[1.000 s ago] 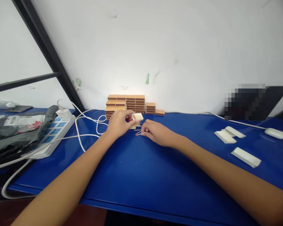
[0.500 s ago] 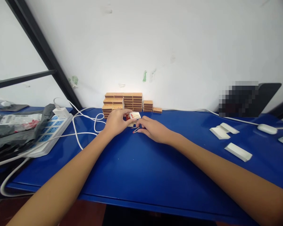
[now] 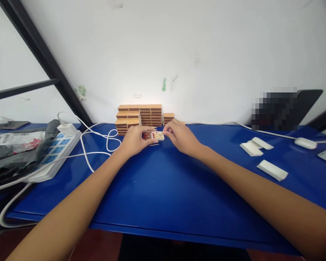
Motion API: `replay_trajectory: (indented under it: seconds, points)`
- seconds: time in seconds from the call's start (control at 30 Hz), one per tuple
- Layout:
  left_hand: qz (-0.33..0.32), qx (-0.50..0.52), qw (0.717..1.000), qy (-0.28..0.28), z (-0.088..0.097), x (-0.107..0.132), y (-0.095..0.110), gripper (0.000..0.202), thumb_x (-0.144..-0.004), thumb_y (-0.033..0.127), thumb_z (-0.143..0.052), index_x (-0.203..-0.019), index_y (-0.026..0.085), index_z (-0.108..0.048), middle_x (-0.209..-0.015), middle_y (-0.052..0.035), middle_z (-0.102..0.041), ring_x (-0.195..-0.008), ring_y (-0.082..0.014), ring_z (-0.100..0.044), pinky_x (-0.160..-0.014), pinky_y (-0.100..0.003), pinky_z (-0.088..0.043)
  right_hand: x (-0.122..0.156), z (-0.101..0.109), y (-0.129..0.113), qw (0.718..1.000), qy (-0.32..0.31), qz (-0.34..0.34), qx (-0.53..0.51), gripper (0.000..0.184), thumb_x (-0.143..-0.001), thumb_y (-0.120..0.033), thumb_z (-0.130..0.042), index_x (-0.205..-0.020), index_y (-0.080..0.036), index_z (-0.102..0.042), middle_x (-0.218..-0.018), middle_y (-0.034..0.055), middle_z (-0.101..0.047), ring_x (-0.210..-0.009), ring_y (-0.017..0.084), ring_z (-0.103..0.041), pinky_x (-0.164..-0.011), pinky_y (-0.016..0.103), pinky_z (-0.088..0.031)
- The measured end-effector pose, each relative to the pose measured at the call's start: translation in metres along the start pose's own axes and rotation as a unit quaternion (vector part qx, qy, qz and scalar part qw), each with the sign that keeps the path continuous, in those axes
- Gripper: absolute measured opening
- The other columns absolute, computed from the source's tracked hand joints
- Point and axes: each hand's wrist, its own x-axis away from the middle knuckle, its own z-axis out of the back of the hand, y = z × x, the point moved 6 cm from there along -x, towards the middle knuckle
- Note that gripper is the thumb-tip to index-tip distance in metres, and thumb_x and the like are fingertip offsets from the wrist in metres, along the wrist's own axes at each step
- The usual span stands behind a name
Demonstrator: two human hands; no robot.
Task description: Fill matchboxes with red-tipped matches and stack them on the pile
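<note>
My left hand (image 3: 136, 140) reaches around a small white matchbox tray (image 3: 161, 137), its thumb in front and fingers behind. Light-stemmed matches lie in the tray, and a heap of red-headed matches (image 3: 147, 136) fills the gap beside my left palm. At the tray's right end, my right hand (image 3: 181, 136) pinches a match, whose red head shows by the fingertips; the rest is mostly hidden. A few loose matches (image 3: 154, 144) lie on the desk by my left thumb. Behind my hands rise stacked orange-brown matchboxes (image 3: 150, 117).
The blue desk (image 3: 163, 203) meets a white wall. On the left are a white power strip (image 3: 61, 156), looping white cables (image 3: 87, 159) and a grey plastic bag (image 3: 21, 145). White blocks (image 3: 272, 170) and a dark tablet-like object (image 3: 305, 108) stand to the right.
My right hand has lifted its pinched match from the desk in front up to the tray's right end. More of the tray shows now. The view has shifted slightly.
</note>
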Motion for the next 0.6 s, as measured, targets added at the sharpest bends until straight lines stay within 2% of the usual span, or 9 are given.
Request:
replay_trajectory:
  seconds: [0.17, 0.33, 0.47, 0.6]
  points:
    - [-0.007, 0.044, 0.999, 0.001, -0.003, 0.001, 0.005, 0.040, -0.080, 0.040, -0.092, -0.115, 0.022, -0.083, -0.113, -0.0063, -0.083, -0.095, -0.0246, -0.077, -0.088, -0.036, -0.058, 0.001, 0.001, -0.003, 1.000, -0.001, 0.013, 0.000, 0.007, -0.103, -0.023, -0.060, -0.099, -0.020, -0.066, -0.102, 0.0076, -0.063, -0.093, 0.022, -0.060, -0.081, 0.034, -0.043]
    - [-0.002, 0.006, 1.000, 0.024, 0.007, -0.003, -0.002, 0.035, -0.083, 0.042, -0.089, -0.110, 0.019, -0.083, -0.100, -0.0063, -0.083, -0.082, -0.0215, -0.072, -0.077, -0.033, -0.055, 0.003, 0.000, -0.004, 0.999, 0.029, 0.020, -0.033, 0.014, -0.105, -0.024, -0.057, -0.096, -0.019, -0.067, -0.099, 0.0070, -0.063, -0.088, 0.021, -0.060, -0.080, 0.033, -0.044]
    - [0.009, -0.013, 0.998, 0.058, 0.016, -0.004, -0.009, 0.033, -0.084, 0.039, -0.087, -0.109, 0.018, -0.082, -0.081, -0.0041, -0.077, -0.071, -0.0193, -0.066, -0.069, -0.031, -0.051, 0.006, -0.021, -0.009, 0.998, -0.056, 0.024, -0.034, 0.007, -0.100, -0.025, -0.066, -0.099, -0.019, -0.069, -0.106, 0.0074, -0.062, -0.090, 0.020, -0.062, -0.083, 0.033, -0.046]
    - [0.022, -0.018, 0.997, 0.070, 0.018, -0.004, -0.009, 0.034, -0.082, 0.037, -0.088, -0.110, 0.018, -0.082, -0.077, -0.0038, -0.074, -0.069, -0.0195, -0.065, -0.069, -0.032, -0.049, 0.007, -0.039, -0.016, 0.992, -0.126, 0.017, -0.014, 0.007, -0.101, -0.021, -0.065, -0.095, -0.018, -0.069, -0.102, 0.0069, -0.062, -0.088, 0.019, -0.061, -0.082, 0.032, -0.045]
